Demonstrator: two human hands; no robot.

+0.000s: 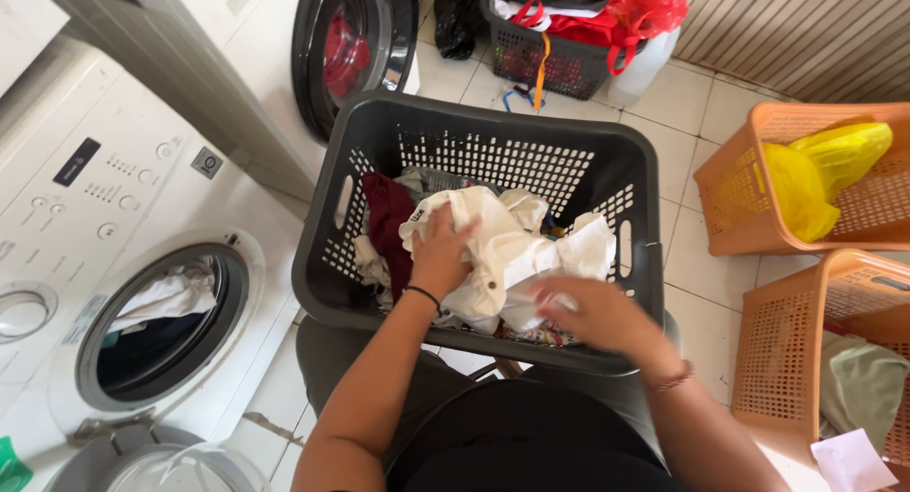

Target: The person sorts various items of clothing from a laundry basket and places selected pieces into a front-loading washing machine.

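Head view: in the grey basket (607,151) at 12 o'clock, the left hand (441,250) presses flat and open on the white garment (502,255) while the right hand (592,312) pinches its edge; best gather it fully before lifting.

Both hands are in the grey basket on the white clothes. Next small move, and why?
Probably close both hands on the white garment and lift it out. The left hand already presses on its top, the right hand is at its near edge, and it lies uppermost in the grey laundry basket. The washing machine door alongside stands open.
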